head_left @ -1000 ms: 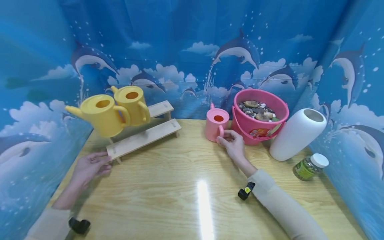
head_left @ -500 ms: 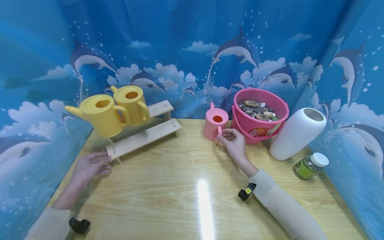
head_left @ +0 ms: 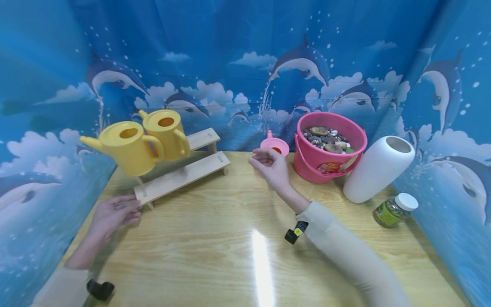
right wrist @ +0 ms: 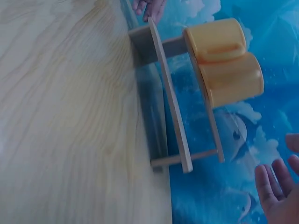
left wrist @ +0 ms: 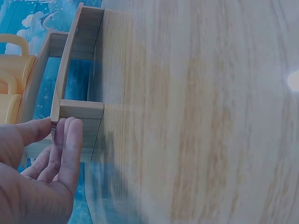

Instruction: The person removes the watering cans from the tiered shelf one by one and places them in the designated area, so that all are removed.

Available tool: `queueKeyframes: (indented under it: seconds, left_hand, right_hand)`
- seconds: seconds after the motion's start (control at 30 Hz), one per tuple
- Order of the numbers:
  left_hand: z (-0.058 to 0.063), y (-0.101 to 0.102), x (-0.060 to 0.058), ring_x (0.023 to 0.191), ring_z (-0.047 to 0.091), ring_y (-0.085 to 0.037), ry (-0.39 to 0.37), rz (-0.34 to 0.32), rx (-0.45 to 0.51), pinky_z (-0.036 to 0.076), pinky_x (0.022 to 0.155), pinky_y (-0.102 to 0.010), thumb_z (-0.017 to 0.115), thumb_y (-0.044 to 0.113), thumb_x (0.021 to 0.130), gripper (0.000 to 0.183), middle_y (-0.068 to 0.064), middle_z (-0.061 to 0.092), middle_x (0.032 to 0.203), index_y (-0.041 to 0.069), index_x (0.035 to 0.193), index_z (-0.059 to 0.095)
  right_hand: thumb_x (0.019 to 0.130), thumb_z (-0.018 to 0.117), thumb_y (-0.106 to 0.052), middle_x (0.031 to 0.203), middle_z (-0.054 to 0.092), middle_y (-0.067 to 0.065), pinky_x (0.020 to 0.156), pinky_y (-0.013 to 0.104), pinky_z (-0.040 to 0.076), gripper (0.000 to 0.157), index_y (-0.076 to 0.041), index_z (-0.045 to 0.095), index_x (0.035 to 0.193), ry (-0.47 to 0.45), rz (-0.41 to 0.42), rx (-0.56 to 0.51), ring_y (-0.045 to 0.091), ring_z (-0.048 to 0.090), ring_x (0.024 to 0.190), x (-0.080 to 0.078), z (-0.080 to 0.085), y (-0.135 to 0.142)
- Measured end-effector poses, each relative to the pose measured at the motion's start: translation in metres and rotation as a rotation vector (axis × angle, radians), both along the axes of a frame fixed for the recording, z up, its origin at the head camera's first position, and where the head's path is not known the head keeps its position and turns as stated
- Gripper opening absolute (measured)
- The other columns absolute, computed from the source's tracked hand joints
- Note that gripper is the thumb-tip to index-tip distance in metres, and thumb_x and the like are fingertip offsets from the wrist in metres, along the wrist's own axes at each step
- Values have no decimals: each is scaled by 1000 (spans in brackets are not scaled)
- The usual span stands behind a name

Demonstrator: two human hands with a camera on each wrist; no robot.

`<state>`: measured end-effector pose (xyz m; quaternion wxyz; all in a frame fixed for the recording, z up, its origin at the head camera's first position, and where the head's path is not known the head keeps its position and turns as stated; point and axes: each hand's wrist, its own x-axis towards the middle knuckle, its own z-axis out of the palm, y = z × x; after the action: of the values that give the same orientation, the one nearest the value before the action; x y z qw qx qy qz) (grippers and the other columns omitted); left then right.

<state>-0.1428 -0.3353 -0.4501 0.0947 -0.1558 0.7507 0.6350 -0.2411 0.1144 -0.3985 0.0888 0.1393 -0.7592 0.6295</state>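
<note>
My left hand pinches the near left end of a two-step wooden stand. In the left wrist view, the thumb lies on the board's edge, with fingers on the other side. Two yellow watering cans sit side by side on the stand's upper step, at its left. My right hand is held over the table with relaxed fingers and nothing in them. Behind it stands a pink watering can, its body mostly hidden by the hand. The right wrist view shows those fingers apart from anything.
A pink bucket of stones stands right of the pink can. Beside it, a white vase leans to the right. A small jar with a white lid is near the right edge. Dolphin-print curtains enclose the wooden table.
My right hand has let go of the pink watering can's handle and moved left and up, in front of the can. My left hand stays on the stand.
</note>
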Motion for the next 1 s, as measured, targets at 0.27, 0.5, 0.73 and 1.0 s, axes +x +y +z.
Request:
queueKeyframes:
  seconds: [0.27, 0.5, 0.73, 1.0]
  left_hand:
    - [1, 1, -1, 73, 75, -4, -8, -2, -23, 71, 77, -25, 68, 13, 103, 65, 13, 78, 82, -14, 153, 37]
    - [1, 1, 0, 74, 76, -5, -8, -3, -20, 71, 77, -26, 70, 15, 103, 67, 13, 78, 83, -13, 154, 37]
    - [0, 0, -1, 75, 76, -5, -6, -4, -10, 71, 77, -26, 71, 16, 102, 63, 12, 79, 83, -10, 152, 42]
    - [0, 0, -1, 74, 76, -5, -9, -8, 0, 71, 76, -25, 70, 12, 103, 66, 11, 79, 82, -13, 154, 37]
  right_hand:
    - [98, 75, -11, 117, 74, 21, 88, 30, 69, 33, -1, 70, 129, -6, 238, 15, 26, 72, 101, -21, 15, -67]
    - [101, 73, -16, 123, 75, 17, 91, 33, 69, 35, -7, 68, 134, -24, 336, 38, 26, 73, 109, -36, 25, -111]
    - [100, 75, -23, 131, 72, 12, 96, 24, 67, 41, -10, 67, 138, -61, 341, 95, 29, 72, 118, -47, 30, -136]
    - [101, 74, -22, 134, 71, 13, 95, 20, 66, 41, -8, 66, 139, -79, 382, 140, 26, 72, 118, -51, 33, -151]
